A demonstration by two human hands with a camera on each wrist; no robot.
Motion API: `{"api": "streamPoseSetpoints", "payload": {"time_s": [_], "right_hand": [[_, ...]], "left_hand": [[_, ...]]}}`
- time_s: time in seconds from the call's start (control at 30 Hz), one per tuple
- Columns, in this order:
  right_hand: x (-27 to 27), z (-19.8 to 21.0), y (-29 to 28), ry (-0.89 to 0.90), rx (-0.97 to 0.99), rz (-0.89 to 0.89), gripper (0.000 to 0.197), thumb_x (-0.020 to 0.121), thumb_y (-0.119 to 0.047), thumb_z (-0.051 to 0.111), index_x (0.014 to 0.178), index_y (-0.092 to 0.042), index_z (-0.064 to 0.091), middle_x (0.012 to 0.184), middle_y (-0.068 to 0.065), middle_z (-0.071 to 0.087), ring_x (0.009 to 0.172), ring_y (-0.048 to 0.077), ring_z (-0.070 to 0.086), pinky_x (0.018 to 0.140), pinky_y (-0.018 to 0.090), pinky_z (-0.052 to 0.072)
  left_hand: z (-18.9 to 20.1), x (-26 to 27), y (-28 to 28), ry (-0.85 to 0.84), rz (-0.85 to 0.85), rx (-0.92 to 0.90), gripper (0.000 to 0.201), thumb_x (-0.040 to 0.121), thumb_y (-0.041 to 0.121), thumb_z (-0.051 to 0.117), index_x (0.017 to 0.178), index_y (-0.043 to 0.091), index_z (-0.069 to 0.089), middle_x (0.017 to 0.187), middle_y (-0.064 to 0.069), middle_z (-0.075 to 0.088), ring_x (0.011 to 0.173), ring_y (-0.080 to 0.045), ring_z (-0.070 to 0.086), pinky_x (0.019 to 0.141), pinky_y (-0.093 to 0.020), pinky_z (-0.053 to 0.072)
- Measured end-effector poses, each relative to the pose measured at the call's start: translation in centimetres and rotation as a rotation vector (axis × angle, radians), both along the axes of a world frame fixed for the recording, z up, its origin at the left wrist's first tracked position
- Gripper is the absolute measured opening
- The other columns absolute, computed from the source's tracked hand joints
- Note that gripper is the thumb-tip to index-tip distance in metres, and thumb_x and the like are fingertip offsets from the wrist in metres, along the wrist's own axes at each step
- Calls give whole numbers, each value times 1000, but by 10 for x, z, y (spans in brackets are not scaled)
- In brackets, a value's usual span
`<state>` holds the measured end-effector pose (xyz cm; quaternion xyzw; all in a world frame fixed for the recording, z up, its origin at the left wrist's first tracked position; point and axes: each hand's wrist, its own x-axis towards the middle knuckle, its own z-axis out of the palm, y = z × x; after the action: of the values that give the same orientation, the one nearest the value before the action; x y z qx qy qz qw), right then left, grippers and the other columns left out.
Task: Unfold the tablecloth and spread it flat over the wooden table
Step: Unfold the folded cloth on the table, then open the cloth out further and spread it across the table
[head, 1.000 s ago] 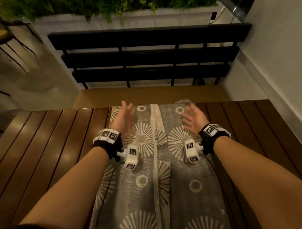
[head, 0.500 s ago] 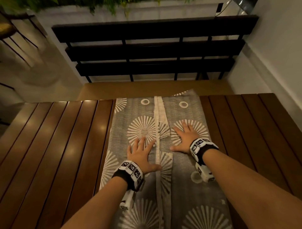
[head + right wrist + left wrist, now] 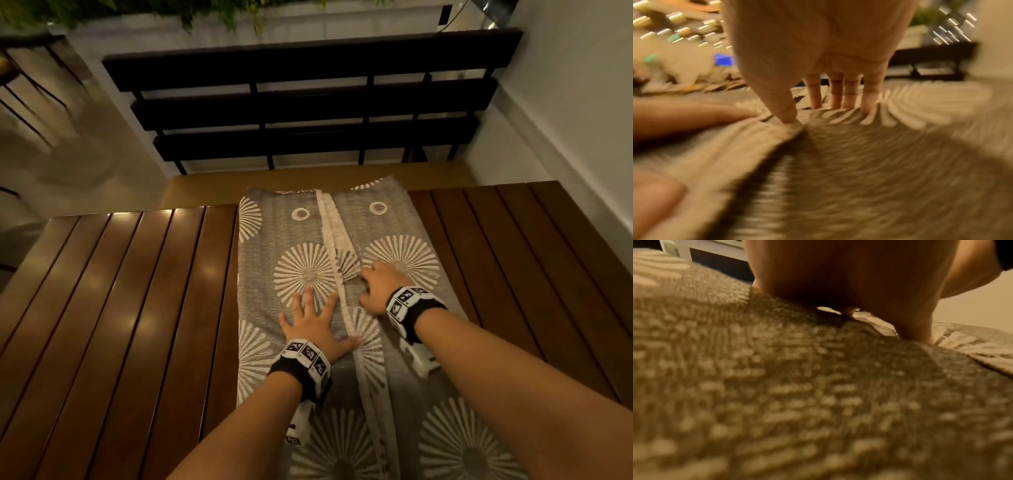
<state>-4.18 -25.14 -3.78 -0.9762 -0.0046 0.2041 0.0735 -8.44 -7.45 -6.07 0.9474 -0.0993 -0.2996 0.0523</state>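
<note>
A grey tablecloth (image 3: pixel 291 240) with white sunburst prints lies as a long folded strip down the middle of the wooden table (image 3: pixel 137 308). Two hemmed edges (image 3: pixel 337 260) meet along its centre line. My left hand (image 3: pixel 310 325) rests flat on the left flap, fingers spread, thumb reaching the hem. My right hand (image 3: pixel 376 287) stands arched on the right flap. In the right wrist view its fingertips (image 3: pixel 835 97) press the cloth (image 3: pixel 859 162) and its thumb (image 3: pixel 787 116) touches the hem edge. The left wrist view shows only my palm (image 3: pixel 859 272) against the weave (image 3: pixel 797 386).
Bare dark slats of the table show on both sides of the strip. A black slatted bench (image 3: pixel 308 102) stands behind the far table edge. A white wall (image 3: pixel 565 102) runs along the right, and a planter with greenery (image 3: pixel 239 17) sits at the top.
Both hands came down from above the far end onto the cloth and drew nearer to me. The right hand's flat fingers have since arched up onto their tips beside the hem.
</note>
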Motion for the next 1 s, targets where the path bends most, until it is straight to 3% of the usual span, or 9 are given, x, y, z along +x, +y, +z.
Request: {"api": "streamPoseSetpoints", "payload": {"time_s": [0.13,0.3,0.4,0.5,0.63,0.73,0.87,0.93,1.0], "right_hand": [[-1,-5,12,40,71,-144,67,81,-57,51,135,-18,44,143,13,35,133,34,33,101,45,41],[25,-3,11,42,117,-206,48,84,-48,51,114,-11,55,109,17,60,107,36,59,76,36,46],[47,2,5,117,128,-293,67,89,-48,51,141,-8,38,132,17,55,111,35,58,80,35,46],[69,9,6,166,121,-256,62,92,-49,48,136,-5,45,130,18,56,111,35,57,83,36,46],[98,15,20,106,285,-268,43,90,-42,57,112,-5,57,115,16,64,96,33,60,77,36,48],[121,13,30,82,400,-369,74,82,-49,65,138,-8,41,137,13,51,119,35,53,92,39,46],[144,16,42,51,424,-425,106,71,-54,72,150,-19,11,151,18,34,126,39,47,94,43,46],[150,15,49,67,354,-375,108,78,-42,74,152,-17,0,157,15,24,134,36,40,97,37,42],[155,11,59,85,356,-344,104,83,-30,69,152,-21,-9,158,11,21,135,35,40,102,41,43]], "left_hand": [[6,5,3,15,-48,17,109,64,91,41,148,46,-11,159,-5,-24,145,-36,-20,111,-68,1],[10,7,-4,45,-16,-21,108,68,74,58,148,46,-8,158,-5,-26,144,-35,-23,112,-67,-2],[12,11,-7,69,-12,-22,108,68,69,62,148,47,-7,158,-3,-28,143,-33,-26,111,-67,-6],[16,18,-5,101,0,-14,107,70,68,64,148,47,-5,157,-2,-29,143,-34,-28,110,-68,-7],[15,-2,-25,82,101,-37,120,63,87,50,150,35,-14,156,-5,-31,142,-38,-28,110,-68,-5],[9,-34,-38,116,152,-75,130,60,88,51,148,29,-23,155,-7,-34,140,-38,-31,109,-68,-9],[5,-52,-36,131,173,-119,121,70,64,65,149,31,-21,156,-4,-32,142,-33,-29,110,-65,-11],[5,-49,-27,129,180,-149,114,75,44,69,149,33,-18,158,0,-27,144,-31,-25,112,-62,-10],[5,-44,-12,78,194,-170,108,78,20,67,151,29,-12,160,2,-18,147,-27,-18,115,-57,-7]]}}
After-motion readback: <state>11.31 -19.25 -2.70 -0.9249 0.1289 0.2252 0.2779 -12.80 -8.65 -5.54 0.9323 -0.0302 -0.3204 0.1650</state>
